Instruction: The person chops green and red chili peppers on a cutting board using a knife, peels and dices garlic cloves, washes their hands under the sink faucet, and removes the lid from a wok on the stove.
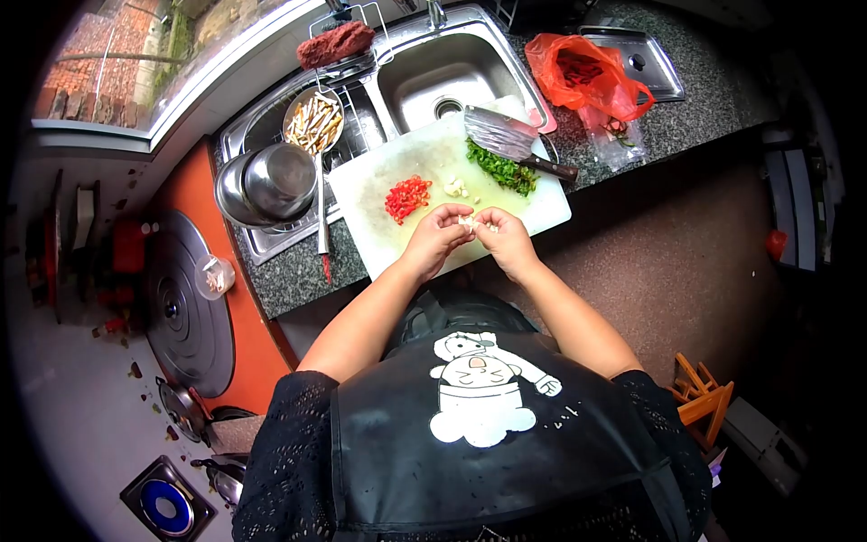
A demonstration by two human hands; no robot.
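Note:
Both hands meet over the near edge of a white cutting board (pixel 357 185). My left hand (pixel 438 239) and my right hand (pixel 506 240) are closed, fingertips pinching small pale pieces that look like garlic (pixel 467 222) between them. Just beyond the fingertips lie a few more pale cloves (pixel 456 187). Chopped red pepper (pixel 407 199) forms a pile on the board's left part. To the right sits a heap of chopped greens (pixel 501 169), with a cleaver (pixel 502 135) lying across its far side, its dark handle pointing right.
Behind the board is a steel sink (pixel 442 77). Metal bowls (pixel 278 181) and a strainer of sliced food (pixel 313 122) stand at the left. A red plastic bag (pixel 578 72) and a metal tray lid (pixel 641 63) are on the right counter.

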